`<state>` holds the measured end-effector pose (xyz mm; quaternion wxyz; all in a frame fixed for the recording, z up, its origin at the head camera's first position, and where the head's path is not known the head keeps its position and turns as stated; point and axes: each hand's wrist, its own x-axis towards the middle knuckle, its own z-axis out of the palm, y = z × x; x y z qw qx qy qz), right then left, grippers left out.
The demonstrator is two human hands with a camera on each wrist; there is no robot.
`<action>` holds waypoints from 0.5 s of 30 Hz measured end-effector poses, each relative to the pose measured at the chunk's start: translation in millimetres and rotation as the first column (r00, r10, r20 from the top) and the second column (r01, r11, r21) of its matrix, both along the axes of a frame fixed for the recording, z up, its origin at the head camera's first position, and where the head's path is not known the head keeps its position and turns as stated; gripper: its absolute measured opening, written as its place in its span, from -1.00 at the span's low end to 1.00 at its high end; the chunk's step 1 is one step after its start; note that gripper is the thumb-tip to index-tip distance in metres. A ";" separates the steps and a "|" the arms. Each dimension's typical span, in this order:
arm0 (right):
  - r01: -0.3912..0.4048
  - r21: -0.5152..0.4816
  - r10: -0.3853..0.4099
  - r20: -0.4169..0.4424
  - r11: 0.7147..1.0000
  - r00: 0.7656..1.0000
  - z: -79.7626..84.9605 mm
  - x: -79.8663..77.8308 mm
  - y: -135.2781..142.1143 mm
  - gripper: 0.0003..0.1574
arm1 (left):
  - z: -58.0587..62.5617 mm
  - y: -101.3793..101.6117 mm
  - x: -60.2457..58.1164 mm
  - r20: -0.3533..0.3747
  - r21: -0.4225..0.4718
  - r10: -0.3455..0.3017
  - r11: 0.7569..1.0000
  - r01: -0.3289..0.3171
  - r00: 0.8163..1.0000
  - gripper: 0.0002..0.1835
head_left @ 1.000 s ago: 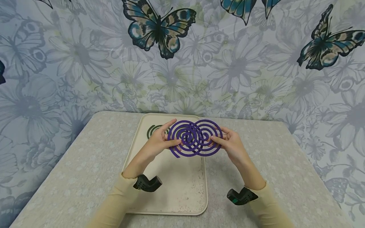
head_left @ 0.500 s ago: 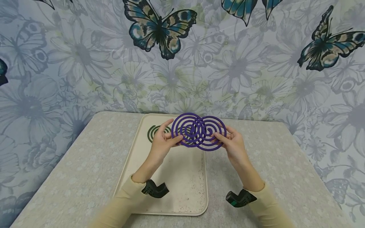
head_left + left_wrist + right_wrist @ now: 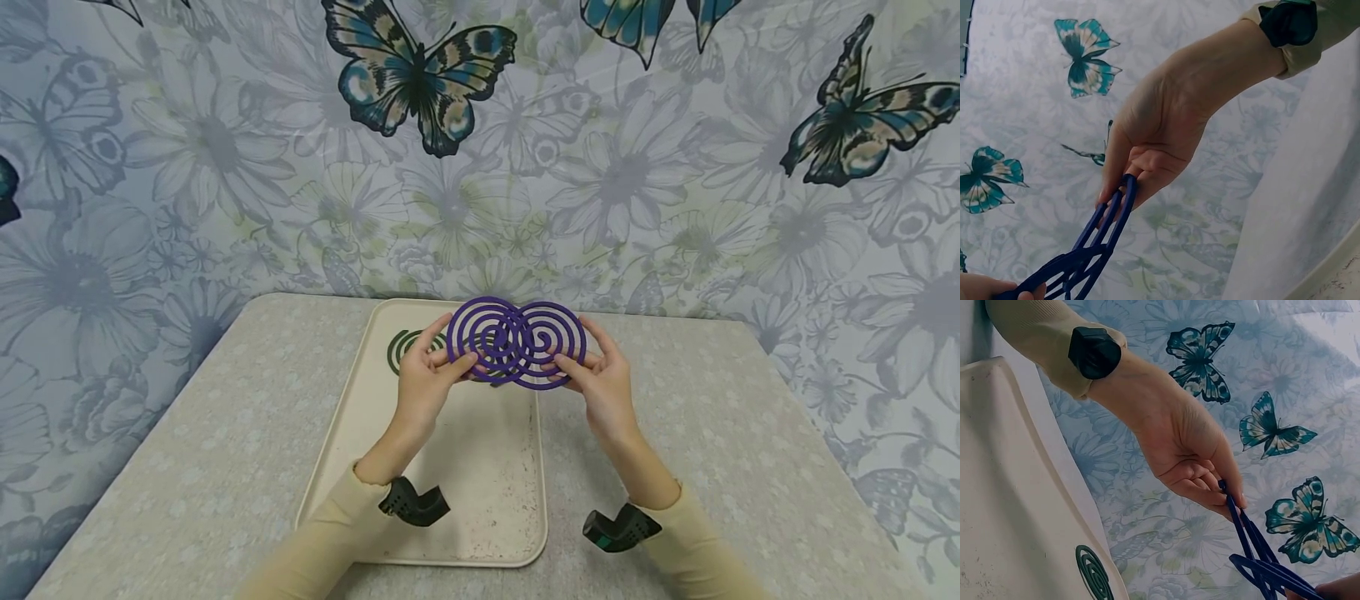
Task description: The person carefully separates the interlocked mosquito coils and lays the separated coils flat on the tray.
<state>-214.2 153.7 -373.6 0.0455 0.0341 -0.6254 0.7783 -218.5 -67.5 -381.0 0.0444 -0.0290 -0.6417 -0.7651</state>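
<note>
Two purple mosquito coils are held up side by side above the tray in the head view, partly overlapping, the left coil (image 3: 487,298) and the right coil (image 3: 583,346). My left hand (image 3: 420,390) pinches the outer rings of the left one between thumb and fingers. My right hand (image 3: 609,396) grips the right one at its outer edge the same way. Seen edge-on in the left wrist view, the purple rings (image 3: 1124,215) spread slightly apart near the crossing. Behind the left hand, a green mosquito coil (image 3: 392,354) lies on the tray; more green shows through the purple rings.
A cream tray (image 3: 457,475) with specks near its lower right lies on the grey patterned table (image 3: 697,400). A cloth with butterflies (image 3: 420,75) hangs behind the table. Dark camera mounts (image 3: 414,502) sit on both wrists.
Both hands have raised the purple coils slightly, and the left coil's loose end no longer sticks out below. In the last half second the hands shifted a little to the left.
</note>
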 end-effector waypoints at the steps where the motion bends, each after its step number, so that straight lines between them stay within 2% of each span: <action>1: -0.005 -0.002 0.005 -0.002 1.000 1.000 0.3 -0.2 0.5 -0.17 | 0.7 -1.3 -0.8 0.000 -0.004 -0.003 1.000 0.003 1.000 -0.29; 4: -0.028 0.002 0.028 -0.006 1.000 1.000 2.6 -0.8 3.4 -0.19 | 3.8 -6.9 -3.6 0.004 -0.032 -0.021 0.999 0.021 1.000 -0.29; 15: -0.173 0.024 0.171 0.061 0.985 0.983 15.7 -3.3 20.1 -0.18 | 16.1 -32.5 -11.4 0.053 -0.114 -0.157 0.980 0.162 0.986 -0.30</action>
